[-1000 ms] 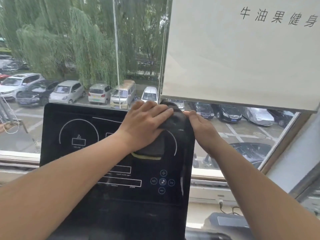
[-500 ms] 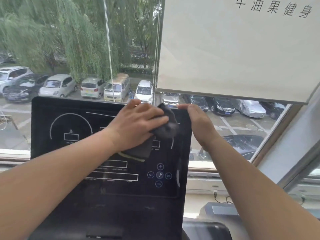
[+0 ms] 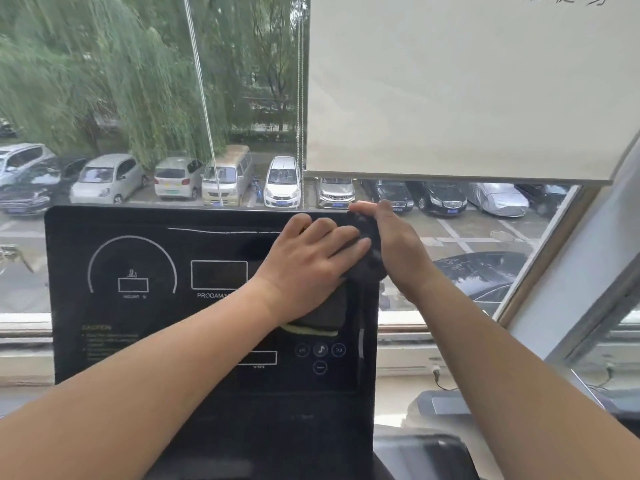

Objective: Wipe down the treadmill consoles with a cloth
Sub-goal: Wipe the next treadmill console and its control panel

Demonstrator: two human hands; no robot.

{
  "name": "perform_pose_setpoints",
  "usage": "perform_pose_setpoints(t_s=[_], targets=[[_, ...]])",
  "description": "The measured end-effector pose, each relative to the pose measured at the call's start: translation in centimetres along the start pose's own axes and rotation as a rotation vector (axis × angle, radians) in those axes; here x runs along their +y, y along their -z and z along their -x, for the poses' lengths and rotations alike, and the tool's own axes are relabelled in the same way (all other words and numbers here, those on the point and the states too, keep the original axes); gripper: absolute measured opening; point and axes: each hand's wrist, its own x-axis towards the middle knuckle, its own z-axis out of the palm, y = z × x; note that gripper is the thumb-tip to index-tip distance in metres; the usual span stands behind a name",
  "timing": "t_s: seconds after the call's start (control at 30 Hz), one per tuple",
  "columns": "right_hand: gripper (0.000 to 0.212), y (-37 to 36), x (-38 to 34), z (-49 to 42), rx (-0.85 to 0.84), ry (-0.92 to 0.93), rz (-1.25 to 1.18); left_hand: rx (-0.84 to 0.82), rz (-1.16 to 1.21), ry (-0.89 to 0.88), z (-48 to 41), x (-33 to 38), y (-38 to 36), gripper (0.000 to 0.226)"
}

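Left hand (image 3: 311, 258), fingers straight, presses the cloth (image 3: 325, 310) on the console (image 3: 138, 341); right hand (image 3: 394, 247) grips the console's top-right corner.

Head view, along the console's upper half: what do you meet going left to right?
Incline gauge → program display → left hand → right hand

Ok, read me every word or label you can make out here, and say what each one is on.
"PROGAM/M", cut off by the left hand, under the middle box on the console.
"CAUTION", faint, lower left of the console; lines below it too blurred.
Labels under the arc dial and lower box: too blurred.
Roller blind characters: cut off at the top edge.
Car plates: too small.
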Motion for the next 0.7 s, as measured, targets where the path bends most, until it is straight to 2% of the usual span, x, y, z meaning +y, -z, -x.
perform_pose_setpoints(t_s=[0.1, 0.17, 0.27, 0.33, 0.43, 0.5, 0.57, 0.63, 0.7], targets=[[0.055, -0.3, 0.4, -0.1, 0.032, 0.022, -0.005, 0.018, 0.029, 0.133, 0.7, 2.0, -0.5, 0.038], [0.053, -0.4, 0.4, 0.1, 0.067, 0.085, 0.046, -0.041, 0.109, 0.051, 1.9, 3.7, -1.0, 0.036], [0.047, -0.5, 0.4, 0.4, 0.086, 0.141, 0.114, -0.188, 0.223, -0.183, 2.8, 3.6, -0.4, 0.041], [0.044, -0.8, 0.9, 0.5, 0.102, 0.173, 0.141, -0.226, 0.208, -0.219, 2.2, 1.9, -0.1, 0.046], [0.041, -1.1, 1.8, 0.3, 0.118, 0.186, 0.071, -0.109, 0.098, 0.021, 1.4, 0.4, -0.6, 0.047], [0.04, -0.9, 2.2, 0.2, 0.11, 0.198, -0.008, -0.028, 0.093, 0.194, 1.8, 1.9, -1.0, 0.043], [0.04, -0.7, 2.2, 0.3, 0.095, 0.219, -0.019, 0.005, 0.139, 0.25, 2.9, 4.5, -1.5, 0.039], [0.04, -0.7, 2.1, 0.4, 0.088, 0.229, -0.009, -0.022, 0.196, 0.166, 4.6, 6.6, -2.0, 0.035], [0.04, -0.9, 2.0, 0.7, 0.092, 0.227, -0.01, -0.082, 0.238, 0.004, 6.3, 8.1, -2.1, 0.033]])
